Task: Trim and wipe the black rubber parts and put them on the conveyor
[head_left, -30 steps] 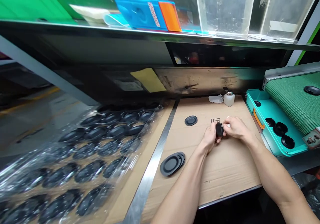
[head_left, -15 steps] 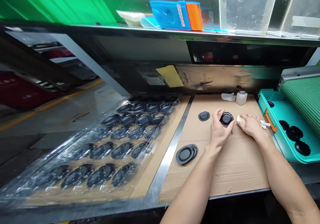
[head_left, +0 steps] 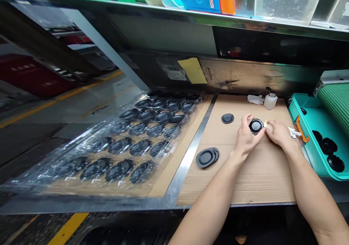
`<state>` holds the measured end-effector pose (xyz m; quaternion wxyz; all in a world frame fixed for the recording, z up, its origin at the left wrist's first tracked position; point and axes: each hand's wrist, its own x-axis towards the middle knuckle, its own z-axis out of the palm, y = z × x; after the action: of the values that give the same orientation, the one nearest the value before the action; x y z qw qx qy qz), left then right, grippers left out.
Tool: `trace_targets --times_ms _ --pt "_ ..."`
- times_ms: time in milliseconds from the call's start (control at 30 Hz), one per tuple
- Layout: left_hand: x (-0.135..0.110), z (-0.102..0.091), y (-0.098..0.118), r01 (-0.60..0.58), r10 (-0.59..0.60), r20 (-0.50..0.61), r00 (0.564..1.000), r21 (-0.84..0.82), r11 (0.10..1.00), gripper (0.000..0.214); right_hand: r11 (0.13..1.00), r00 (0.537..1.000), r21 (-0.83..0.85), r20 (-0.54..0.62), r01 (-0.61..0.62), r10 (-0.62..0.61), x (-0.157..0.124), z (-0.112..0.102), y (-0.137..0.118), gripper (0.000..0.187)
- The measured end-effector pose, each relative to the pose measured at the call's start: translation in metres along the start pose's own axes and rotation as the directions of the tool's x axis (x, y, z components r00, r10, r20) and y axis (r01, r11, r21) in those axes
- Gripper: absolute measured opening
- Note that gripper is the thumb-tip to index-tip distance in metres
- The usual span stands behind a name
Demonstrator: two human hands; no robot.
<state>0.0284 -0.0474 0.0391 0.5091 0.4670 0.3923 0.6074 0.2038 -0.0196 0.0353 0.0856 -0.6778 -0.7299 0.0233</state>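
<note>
A black round plastic part (head_left: 256,126) is gripped by its rim between the thumb and fingers of my left hand (head_left: 247,134). Its recessed face is turned toward me. My right hand (head_left: 278,133) pinches a cream-coloured round pad (head_left: 268,125) close to the part's right edge; most of the pad is hidden by the fingers. To the left, one flat dark oval disc (head_left: 227,118) lies alone on the cardboard (head_left: 261,179). Nearer to me rests a small overlapping stack of similar discs (head_left: 206,157).
At left stands a clear plastic tray (head_left: 174,143) with rows of black round parts. A turquoise bin (head_left: 313,143) holds several black parts beside a green conveyor belt (head_left: 336,95). Behind my hands are a small bottle (head_left: 270,101) and a crumpled white tissue (head_left: 255,99). A shelf edge (head_left: 163,14) overhangs.
The view has shifted, so the bench sits a little higher and further right. The black part is tilted more toward me, and the pad in my right hand has come closer to it.
</note>
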Motion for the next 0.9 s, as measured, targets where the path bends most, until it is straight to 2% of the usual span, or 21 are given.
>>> trace_targets --times_ms 133,267,333,400,500,600,733,800,900 --pt "0.000 -0.001 -0.005 0.008 -0.013 0.067 0.998 0.082 0.997 0.066 1.000 1.000 0.004 -0.004 0.000 0.000 0.000 0.000 0.000 0.037" --pt "0.009 -0.004 -0.023 -0.013 -0.016 0.108 0.994 0.267 0.964 0.009 1.000 1.000 0.005 -0.005 -0.007 0.007 0.000 0.000 0.000 0.038" --pt "0.017 -0.009 -0.034 -0.091 0.065 0.074 0.995 0.431 0.898 0.013 1.000 1.000 0.007 -0.004 -0.006 0.007 -0.001 -0.001 -0.001 0.038" --pt "0.025 -0.017 -0.042 -0.126 0.143 0.022 0.989 0.625 0.771 0.017 1.000 1.000 0.006 0.003 -0.003 0.003 -0.001 -0.002 -0.002 0.037" --pt "0.032 -0.031 -0.043 -0.047 0.164 -0.060 0.985 0.813 0.581 0.037 1.000 1.000 -0.006 0.013 0.002 -0.002 -0.002 -0.002 -0.003 0.037" --pt "0.029 -0.036 -0.037 -0.025 0.072 -0.016 0.997 0.842 0.539 0.052 1.000 1.000 -0.015 0.017 -0.009 0.009 -0.002 -0.001 -0.003 0.037" --pt "0.016 -0.027 -0.031 -0.118 -0.022 0.144 0.989 0.884 0.452 0.081 1.000 1.000 -0.006 0.007 -0.002 0.002 -0.001 0.002 0.000 0.037" --pt "0.009 -0.022 -0.028 -0.163 -0.030 0.192 0.981 0.896 0.414 0.080 1.000 1.000 0.003 -0.001 0.003 -0.003 -0.001 0.003 0.002 0.036" --pt "-0.003 -0.023 -0.017 -0.194 -0.024 0.227 0.974 0.880 0.434 0.071 1.000 1.000 0.014 0.000 0.005 -0.005 -0.001 0.003 0.004 0.037"
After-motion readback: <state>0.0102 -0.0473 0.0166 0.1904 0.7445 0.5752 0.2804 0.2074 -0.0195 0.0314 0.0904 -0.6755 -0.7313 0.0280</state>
